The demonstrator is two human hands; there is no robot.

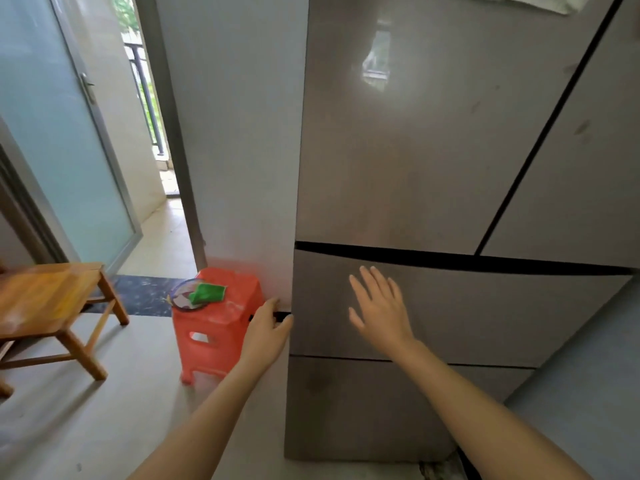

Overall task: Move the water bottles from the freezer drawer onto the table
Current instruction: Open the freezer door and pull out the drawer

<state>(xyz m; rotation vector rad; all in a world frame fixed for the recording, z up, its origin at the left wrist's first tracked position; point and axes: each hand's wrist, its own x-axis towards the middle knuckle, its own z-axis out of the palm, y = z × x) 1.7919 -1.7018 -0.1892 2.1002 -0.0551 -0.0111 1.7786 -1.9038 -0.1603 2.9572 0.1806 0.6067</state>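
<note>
Judging from the head view, the task is at its very start: no water bottles are in sight, so they are presumably inside the freezer drawer (467,317), which is shut or at most barely ajar. The wooden table (45,296) stands well apart to the left, with no bottle on the part that shows. Everything is still to do: opening the drawer, lifting out the bottles and carrying them over.

The left hand (272,320) reaches forward on a nearly straight arm to the drawer's left edge. Its fingers curl round that edge into the dark side recess, with the thumb lying on the front face, a grip suited to pulling. The right hand (379,306) is held up before the drawer front, palm towards the panel, fingers straight and spread apart, holding nothing. Whether it touches the panel I cannot tell. A red stool (214,327) with a green cloth (206,293) on it sits just beside the left hand.
</note>
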